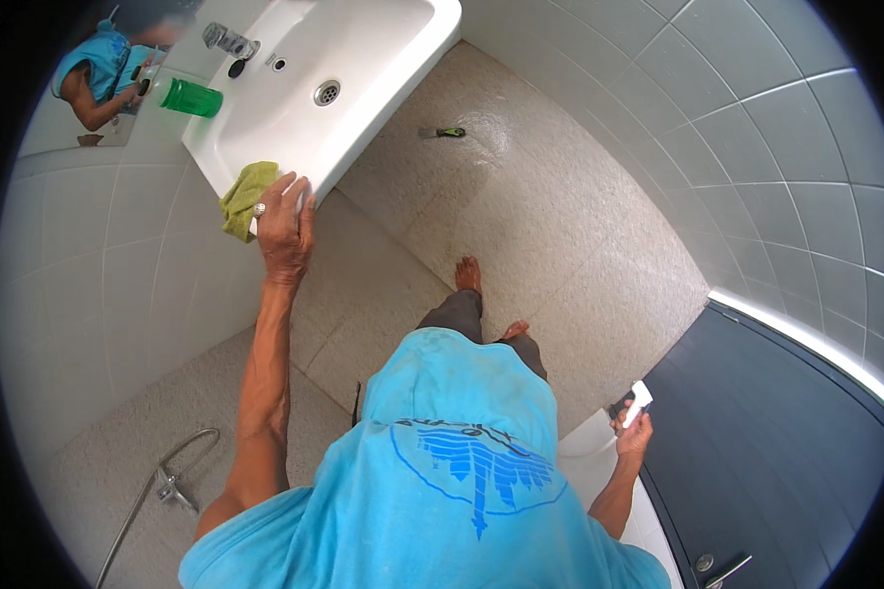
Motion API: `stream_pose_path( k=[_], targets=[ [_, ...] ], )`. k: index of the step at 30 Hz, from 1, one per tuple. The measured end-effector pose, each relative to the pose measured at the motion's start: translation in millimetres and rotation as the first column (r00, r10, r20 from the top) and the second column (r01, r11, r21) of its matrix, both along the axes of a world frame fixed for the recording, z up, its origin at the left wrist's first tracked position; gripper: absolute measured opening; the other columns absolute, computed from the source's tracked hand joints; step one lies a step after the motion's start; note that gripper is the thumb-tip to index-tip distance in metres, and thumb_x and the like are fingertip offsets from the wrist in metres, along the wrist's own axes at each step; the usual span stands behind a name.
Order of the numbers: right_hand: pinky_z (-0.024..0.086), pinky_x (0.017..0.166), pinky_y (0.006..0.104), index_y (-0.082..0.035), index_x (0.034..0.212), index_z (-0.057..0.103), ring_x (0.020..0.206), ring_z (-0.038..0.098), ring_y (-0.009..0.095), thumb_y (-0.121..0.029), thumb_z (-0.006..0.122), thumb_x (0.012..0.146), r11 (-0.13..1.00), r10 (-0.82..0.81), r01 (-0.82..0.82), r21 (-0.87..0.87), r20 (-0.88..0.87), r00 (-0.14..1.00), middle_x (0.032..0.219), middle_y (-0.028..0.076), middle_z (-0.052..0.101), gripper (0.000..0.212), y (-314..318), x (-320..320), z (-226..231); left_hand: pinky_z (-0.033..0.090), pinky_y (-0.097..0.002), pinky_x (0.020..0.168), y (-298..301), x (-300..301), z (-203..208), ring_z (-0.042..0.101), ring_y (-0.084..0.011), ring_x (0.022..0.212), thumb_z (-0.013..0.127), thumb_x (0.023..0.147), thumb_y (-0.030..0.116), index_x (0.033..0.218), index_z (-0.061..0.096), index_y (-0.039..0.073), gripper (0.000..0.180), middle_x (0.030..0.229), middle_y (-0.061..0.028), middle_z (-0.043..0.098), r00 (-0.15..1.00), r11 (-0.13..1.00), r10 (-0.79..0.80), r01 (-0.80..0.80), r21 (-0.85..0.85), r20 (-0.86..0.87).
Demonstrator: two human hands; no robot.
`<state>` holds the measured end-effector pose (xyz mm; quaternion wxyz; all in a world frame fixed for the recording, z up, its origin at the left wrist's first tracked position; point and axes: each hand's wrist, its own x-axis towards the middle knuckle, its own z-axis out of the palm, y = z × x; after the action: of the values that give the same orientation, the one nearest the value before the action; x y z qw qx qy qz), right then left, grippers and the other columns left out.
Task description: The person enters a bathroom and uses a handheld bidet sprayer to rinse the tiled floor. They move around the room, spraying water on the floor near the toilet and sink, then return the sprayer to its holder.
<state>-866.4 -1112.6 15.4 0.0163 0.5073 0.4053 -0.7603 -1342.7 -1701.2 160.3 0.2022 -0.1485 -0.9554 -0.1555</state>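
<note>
My left hand (285, 231) grips the near corner of the white washbasin (363, 59), fingers bent over its rim. A ring shows on one finger. Right beside those fingers an olive-green cloth (248, 199) lies draped over the basin's edge; whether the hand also pins part of it I cannot tell. At the lower right my right hand (634, 432) is closed around a white hand sprayer (638, 401), well away from the basin. A dark part sits next to the sprayer, and what looks like a pale hose hangs below it.
A green tumbler (192, 98) lies on the basin's left ledge, near the tap (228, 41). On the wet floor (521, 196) rests a green-and-black handled scraper (444, 132). A dark door (776, 442) stands at right; a shower mixer with hose (172, 488) is at lower left.
</note>
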Motion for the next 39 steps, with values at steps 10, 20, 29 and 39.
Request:
stream_pose_path(
  k=[10, 20, 29, 39],
  targets=[
    [0.042, 0.062, 0.0368, -0.005, 0.109, 0.060, 0.059, 0.048, 0.019, -0.056, 0.047, 0.087, 0.998, -0.002, -0.005, 0.070, 0.100, 0.995, 0.067, 0.005, 0.053, 0.057, 4, 2, 31, 0.051, -0.0407, 0.090, -12, -9, -16, 0.060, -0.0282, 0.106, 0.073, 0.084, 0.012, 0.110, 0.065, 0.006, 0.028, 0.113, -0.0130, 0.062, 0.995, 0.994, -0.090, 0.092, 0.055, -0.036],
    [0.043, 0.060, 0.0368, -0.006, 0.109, 0.060, 0.060, 0.050, 0.021, -0.055, 0.053, 0.084, 0.999, 0.049, -0.047, -0.023, 0.126, 0.991, 0.068, 0.005, 0.054, 0.055, -15, -29, -9, 0.050, -0.0442, 0.093, -10, -12, -13, 0.060, -0.0281, 0.106, 0.075, 0.081, 0.013, 0.108, 0.065, 0.007, 0.029, 0.112, -0.0112, 0.062, 0.996, 0.988, -0.089, 0.092, 0.124, -0.032],
    [0.045, 0.062, 0.0393, -0.002, 0.113, 0.059, 0.060, 0.052, 0.022, -0.050, 0.047, 0.087, 0.950, 0.252, -0.222, -0.222, 0.120, 0.960, 0.071, 0.008, 0.057, 0.055, -39, -57, -44, 0.049, -0.0431, 0.095, -2, -10, -6, 0.061, -0.0306, 0.103, 0.078, 0.075, 0.008, 0.106, 0.064, 0.004, 0.035, 0.106, -0.0112, 0.061, 0.999, 0.969, -0.031, 0.026, 0.247, 0.016],
    [0.046, 0.065, 0.0388, -0.001, 0.113, 0.060, 0.062, 0.054, 0.022, -0.043, 0.046, 0.088, 0.936, 0.283, -0.240, -0.256, 0.146, 0.948, 0.072, 0.009, 0.058, 0.051, -51, -93, -24, 0.051, -0.0382, 0.083, -1, -18, -6, 0.064, -0.0262, 0.096, 0.069, 0.083, 0.008, 0.102, 0.065, 0.002, 0.021, 0.100, -0.0128, 0.066, 0.997, 0.921, 0.049, -0.069, 0.382, 0.061]
  ],
)
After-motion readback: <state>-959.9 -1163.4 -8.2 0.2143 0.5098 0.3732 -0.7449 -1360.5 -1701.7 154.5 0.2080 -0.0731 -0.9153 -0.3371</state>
